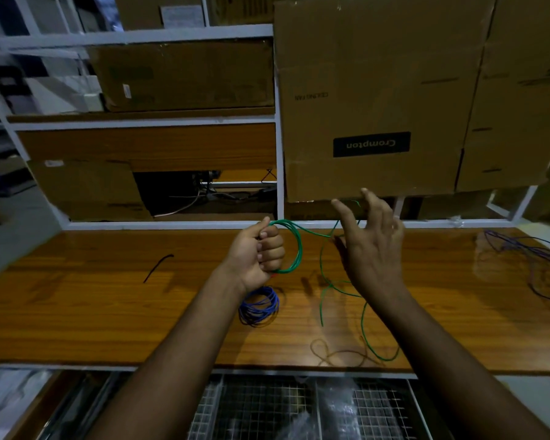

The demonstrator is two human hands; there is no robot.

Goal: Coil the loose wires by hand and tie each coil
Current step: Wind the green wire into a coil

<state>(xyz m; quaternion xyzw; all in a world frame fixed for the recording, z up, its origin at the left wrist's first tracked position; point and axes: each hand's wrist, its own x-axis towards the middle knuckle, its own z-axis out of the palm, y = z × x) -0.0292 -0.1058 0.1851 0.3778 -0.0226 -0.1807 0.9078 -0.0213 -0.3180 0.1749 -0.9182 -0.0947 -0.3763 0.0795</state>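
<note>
Nearest, at 6 o'clock below the table edge, sits a wire mesh basket (267,404) holding something plastic-wrapped. On the wooden table (108,312) just beyond, at about 5 o'clock, a brownish cord (337,355) lies in loose loops. Toward the middle, a finished blue coil (259,306) rests flat under the left wrist.

Above it the left hand (258,255) is fisted round the green coil (294,246), fingers curled tight through the loops. The right hand (370,246) hovers at about 2 o'clock of the coil, fingers spread and relaxed; the green wire's loose tail (326,290) runs behind it, and whether any finger hooks it I cannot tell. The tail wanders down to the table's near edge.

Farther out, a short black piece (158,268) lies at 9 o'clock, a purple tangle (534,265) at 3 o'clock. Cardboard boxes (378,100) stand behind at 12.

Risks, as I judge them: the slack tail may snag on the brownish cord as it is drawn in, or the loops may spring open if the left grip eases before tying.

Count: one blue coil, one green coil in progress, one purple tangle, one brownish cord, one black piece, two hands
</note>
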